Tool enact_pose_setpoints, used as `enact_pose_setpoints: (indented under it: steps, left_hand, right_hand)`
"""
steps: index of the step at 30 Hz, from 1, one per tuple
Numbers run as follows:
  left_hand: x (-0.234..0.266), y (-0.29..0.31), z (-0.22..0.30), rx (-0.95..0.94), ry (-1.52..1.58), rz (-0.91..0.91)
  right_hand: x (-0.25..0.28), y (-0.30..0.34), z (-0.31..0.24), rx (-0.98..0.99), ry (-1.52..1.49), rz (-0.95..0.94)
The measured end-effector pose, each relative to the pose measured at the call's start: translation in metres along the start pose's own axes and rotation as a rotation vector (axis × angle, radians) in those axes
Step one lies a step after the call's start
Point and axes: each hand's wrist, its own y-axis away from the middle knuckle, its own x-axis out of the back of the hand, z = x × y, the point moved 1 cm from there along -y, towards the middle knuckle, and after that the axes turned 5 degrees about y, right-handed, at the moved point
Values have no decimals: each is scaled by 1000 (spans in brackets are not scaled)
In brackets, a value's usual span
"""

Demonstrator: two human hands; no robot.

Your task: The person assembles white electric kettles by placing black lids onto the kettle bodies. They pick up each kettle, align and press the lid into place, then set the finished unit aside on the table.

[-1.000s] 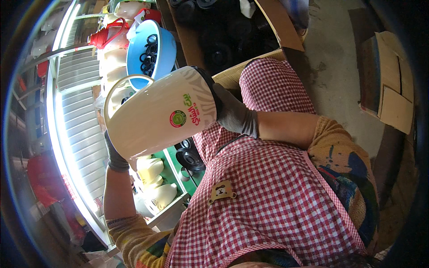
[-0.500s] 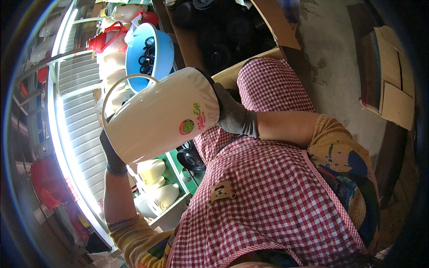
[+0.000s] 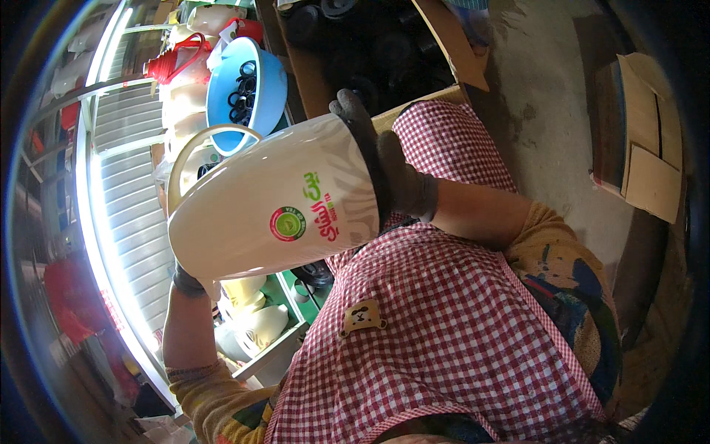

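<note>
A cream vacuum jug body (image 3: 244, 200) lies tilted on its side in front of me, its curved handle (image 3: 177, 159) toward the upper left. A round logo and coloured lettering face up, and grey leaf shapes run along the bottom end. My right hand (image 3: 403, 177), in a dark grey glove, grips the black base (image 3: 379, 166) at that end, fingers over its rim. At the other end my gloved left hand (image 3: 188, 283) holds the jug from below; its fingers are mostly hidden behind it.
Beyond the jug stands a light blue basin (image 3: 272, 85) of black ring-shaped parts. A cardboard box (image 3: 436, 95) of black round parts is at the top. Cream jug pieces (image 3: 262, 325) lie lower left, beside a bright light tube (image 3: 92, 214). Another carton (image 3: 654, 174) sits at right.
The jug has rolled so its logo faces me more fully, and its bottom end has shifted slightly right. My right hand's fingers have moved up over the base; my left hand has dropped slightly.
</note>
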Motion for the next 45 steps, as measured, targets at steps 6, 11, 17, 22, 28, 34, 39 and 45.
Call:
enact_pose_setpoints:
  steps: [6, 11, 17, 22, 28, 34, 39, 45]
  left_hand:
    - [8, -8, 21, -117, -93, 49]
    - [9, -7, 16, -73, -20, 33]
    - [-12, -3, -5, -7, 72, 32]
    - [8, 3, 30, -151, -107, 136]
    - [-2, 0, 11, -85, 32, 72]
    - [-14, 14, 10, -77, 26, 124]
    - [-6, -1, 53, -360, -204, 160]
    - [-51, 66, -53, 219, 906, 153]
  right_hand:
    - [10, -19, -21, -111, -734, -144]
    - [-6, -26, -53, -428, -489, 148]
    - [-19, -5, -32, -86, -22, 311]
    - [-7, -25, -68, -143, 154, 154]
    - [2, -39, -37, -404, -551, 240]
    - [-4, -3, -36, -330, 165, 254]
    - [17, -13, -38, -286, -330, 69]
    - [-29, -13, -50, 106, 257, 206]
